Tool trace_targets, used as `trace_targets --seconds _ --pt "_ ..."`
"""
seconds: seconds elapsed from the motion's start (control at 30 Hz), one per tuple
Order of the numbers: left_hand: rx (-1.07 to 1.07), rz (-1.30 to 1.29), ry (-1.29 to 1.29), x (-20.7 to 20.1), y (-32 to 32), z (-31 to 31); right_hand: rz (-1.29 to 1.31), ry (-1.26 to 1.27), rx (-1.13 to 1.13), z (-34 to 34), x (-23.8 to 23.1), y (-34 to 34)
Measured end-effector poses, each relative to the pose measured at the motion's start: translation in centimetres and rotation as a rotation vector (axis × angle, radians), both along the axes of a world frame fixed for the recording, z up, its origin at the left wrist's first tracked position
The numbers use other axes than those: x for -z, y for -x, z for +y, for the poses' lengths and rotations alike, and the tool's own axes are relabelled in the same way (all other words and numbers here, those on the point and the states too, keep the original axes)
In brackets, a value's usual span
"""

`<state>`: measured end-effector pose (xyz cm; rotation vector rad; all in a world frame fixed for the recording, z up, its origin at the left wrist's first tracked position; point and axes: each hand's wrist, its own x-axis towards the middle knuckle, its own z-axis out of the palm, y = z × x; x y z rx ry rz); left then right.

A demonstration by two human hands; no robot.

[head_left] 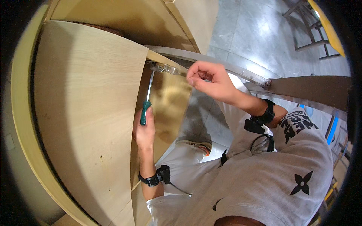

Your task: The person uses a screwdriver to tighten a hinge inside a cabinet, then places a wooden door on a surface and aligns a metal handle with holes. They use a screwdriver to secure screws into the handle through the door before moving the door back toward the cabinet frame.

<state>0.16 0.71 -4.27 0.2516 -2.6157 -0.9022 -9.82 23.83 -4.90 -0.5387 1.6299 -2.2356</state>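
My left hand (145,130) is wrapped round the green handle of a screwdriver (149,90), inside the gap beside a pale wooden cabinet door (94,101). The steel shaft points away from me, and its tip is at a metal hinge (164,68) near the far corner. To the right of the hinge is my right hand (207,77), its fingers curled and thumb and fingertips together near the end of the wooden edge (166,58). Whatever those fingertips pinch, if anything, is hidden or too small to make out.
Two small holes mark the door's near part. A metal rail (241,71) runs past my right arm to a broad brown-grey beam (309,90). Another wooden cabinet (124,19) stands beyond. Grey tiled floor (245,30) and a metal-legged stool (311,30) lie at the far right.
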Motion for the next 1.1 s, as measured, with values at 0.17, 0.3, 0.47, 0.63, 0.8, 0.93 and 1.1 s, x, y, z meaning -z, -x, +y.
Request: trace_targets --seconds 0.17,0.3,0.47,0.63,0.8,0.93,1.1 --pt "-0.010 -0.243 -0.332 -0.8 0.0 -0.6 -0.084 0.021 -0.055 0.0 -1.1 -0.2" --pt "-0.119 -0.405 -0.727 -2.1 -1.7 0.7 -0.089 0.076 -0.039 0.3 -0.5 -0.5" --pt "-0.147 -0.366 -0.940 -3.0 -1.1 1.6 -0.093 0.061 -0.039 0.7 -0.2 -0.3" --pt "-0.130 -0.370 -0.926 -2.4 -0.3 1.4 -0.076 0.062 -0.015 1.2 -0.4 -0.3" --pt "-0.089 -0.353 -0.992 -2.5 -0.7 1.8 -0.082 0.059 0.012 1.7 0.0 -0.2" --pt "-0.103 -0.361 -1.002 -2.7 -0.7 1.8 -0.092 0.047 0.004 1.8 -0.2 -0.2" --pt "-0.118 -0.368 -1.030 -2.8 -0.8 1.5 -0.094 0.066 0.005 1.8 0.1 -0.2"
